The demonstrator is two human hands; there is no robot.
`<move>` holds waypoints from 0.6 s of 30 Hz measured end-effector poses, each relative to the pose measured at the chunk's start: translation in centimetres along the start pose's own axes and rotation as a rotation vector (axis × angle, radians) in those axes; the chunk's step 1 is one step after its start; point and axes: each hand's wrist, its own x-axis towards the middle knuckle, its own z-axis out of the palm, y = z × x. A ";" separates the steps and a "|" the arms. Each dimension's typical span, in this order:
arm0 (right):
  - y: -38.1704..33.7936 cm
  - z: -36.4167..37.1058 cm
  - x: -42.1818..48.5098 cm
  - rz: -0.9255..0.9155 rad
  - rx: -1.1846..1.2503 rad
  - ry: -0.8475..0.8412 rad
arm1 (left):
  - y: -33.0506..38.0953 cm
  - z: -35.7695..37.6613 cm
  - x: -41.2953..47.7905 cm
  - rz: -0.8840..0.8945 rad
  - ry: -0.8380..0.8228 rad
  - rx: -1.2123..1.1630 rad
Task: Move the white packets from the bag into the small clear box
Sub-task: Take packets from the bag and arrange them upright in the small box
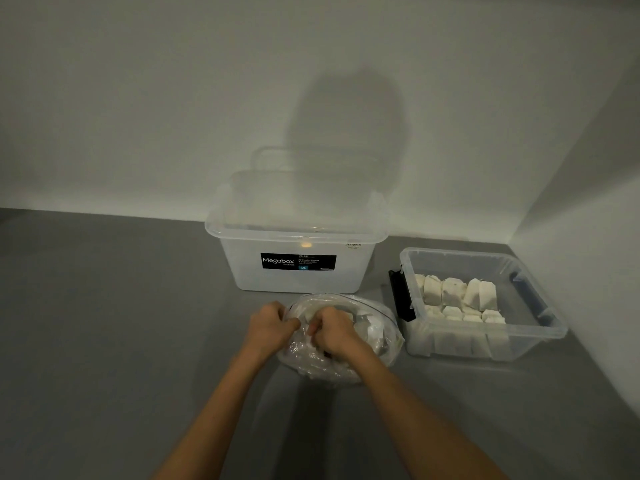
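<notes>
**bag mouth held wide, digging for more packets**

nearest: both forearms in from the bottom edge, over the grey surface (104,341). gripped the near-left rim of the bag (377,337) w/ the left hand (272,323), fingers curled round the plastic. had the right hand (334,332) just beside it, knuckles up, fingers curled down into the bag mouth. couldn't tell whether closed on a packet or only on plastic. saw plenty of white packets (367,329) jumbled inside the bag.

judged as the pick step, task partly done. to do it well, prob. needed:
- left hand pinning the rim, to hold the mouth wide & stop the bag lifting
- right hand taking a few packets by the body, not by any string
- lifting clear of the plastic before swinging right

just right of the bag: small clear box (485,337), lid off. noted boxed packets (453,294) stood in rows toward its left & near sides, w/ bare floor on the far right for the next lot. spotted a black latch (398,292) on its left end.

farther back: big megabox tub (294,278) right behind the bag, w/ a clear lid (311,161) propped behind it, seemingly against the wall (138,98).
</notes>
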 end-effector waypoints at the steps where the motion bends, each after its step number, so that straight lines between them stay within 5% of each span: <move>1: 0.2 0.0 0.1 0.017 0.029 0.008 | -0.1 0.0 0.0 0.003 -0.003 -0.003; 8: 0.0 1.1 -0.5 0.051 -0.196 0.030 | -0.8 0.2 -0.3 -0.009 0.015 -0.018; 18: -1.1 -1.1 -1.2 -0.021 -0.201 0.127 | -0.6 0.0 -0.2 -0.030 -0.002 -0.018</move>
